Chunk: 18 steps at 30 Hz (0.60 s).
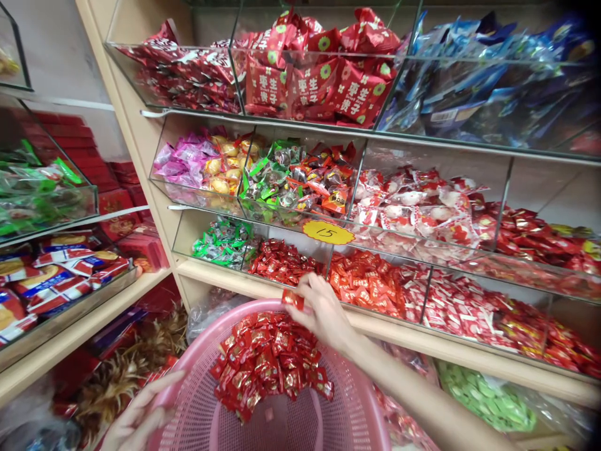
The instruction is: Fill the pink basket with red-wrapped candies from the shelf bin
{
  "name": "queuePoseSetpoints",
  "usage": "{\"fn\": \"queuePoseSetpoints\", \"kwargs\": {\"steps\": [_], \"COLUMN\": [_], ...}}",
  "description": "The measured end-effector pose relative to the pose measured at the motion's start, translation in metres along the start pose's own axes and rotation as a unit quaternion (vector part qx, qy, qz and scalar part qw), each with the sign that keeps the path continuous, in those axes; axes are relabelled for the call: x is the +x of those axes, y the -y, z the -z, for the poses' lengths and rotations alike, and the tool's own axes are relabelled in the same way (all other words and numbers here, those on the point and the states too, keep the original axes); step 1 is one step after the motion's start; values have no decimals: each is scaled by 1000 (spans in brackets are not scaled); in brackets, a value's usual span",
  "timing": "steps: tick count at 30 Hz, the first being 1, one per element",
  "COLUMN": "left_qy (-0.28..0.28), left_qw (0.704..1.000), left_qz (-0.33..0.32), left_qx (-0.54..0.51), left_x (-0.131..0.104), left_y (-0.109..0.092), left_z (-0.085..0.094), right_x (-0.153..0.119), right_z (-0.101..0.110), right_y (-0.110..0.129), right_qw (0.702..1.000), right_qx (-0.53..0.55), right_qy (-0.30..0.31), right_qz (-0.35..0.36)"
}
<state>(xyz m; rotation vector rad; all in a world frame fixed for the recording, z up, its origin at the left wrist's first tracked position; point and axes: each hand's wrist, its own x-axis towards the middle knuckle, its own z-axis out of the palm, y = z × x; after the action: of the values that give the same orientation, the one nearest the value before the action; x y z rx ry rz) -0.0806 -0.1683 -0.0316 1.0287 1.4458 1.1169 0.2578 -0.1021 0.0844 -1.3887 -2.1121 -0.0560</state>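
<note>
A pink plastic basket (188,362) with perforated sides stands below the shelf, tilted so its inside shows. Red candies (270,360) in shiny wrappers with gold print are heaped against its far side. Over the far rim, my right hand (322,310) is closed with a red-wrapped candy (292,299) pinched between thumb and fingers. Just behind that hand is a shelf compartment of small dark red candies (284,260). My left hand (141,416) lies against the basket's left rim, fingers stretched and apart; its lower part is cut off by the frame.
Glass-fronted shelves hold bagged sweets: large red packets (312,84), blue packets (498,94), orange-red candies (369,282). A yellow tag (328,232) marked 15 hangs on the glass. The wooden shelf edge (413,338) runs behind my right wrist. Feather dusters (126,376) stand lower left.
</note>
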Motion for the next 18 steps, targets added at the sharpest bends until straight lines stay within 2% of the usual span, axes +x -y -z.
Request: {"fn": "queuePoseSetpoints", "kwargs": {"steps": [4, 8, 14, 18], "left_qy": [-2, -2, -2, -7], "left_qw": [1000, 1000, 1000, 999], "left_qz": [-6, -3, 1, 28], "left_qx": [3, 7, -2, -14], "left_x": [-2, -6, -6, -7], "left_y": [-5, -9, -11, -8], "left_z": [-4, -5, -5, -5], "right_x": [-55, -84, -92, -88], "right_z": [1, -2, -8, -10], "right_y": [-1, 1, 24, 36], "right_qw": [990, 956, 899, 874], "right_qx": [-30, -89, -186, -180], "right_qy": [132, 268, 381, 437], "right_qz": [-32, -82, -110, -115]}}
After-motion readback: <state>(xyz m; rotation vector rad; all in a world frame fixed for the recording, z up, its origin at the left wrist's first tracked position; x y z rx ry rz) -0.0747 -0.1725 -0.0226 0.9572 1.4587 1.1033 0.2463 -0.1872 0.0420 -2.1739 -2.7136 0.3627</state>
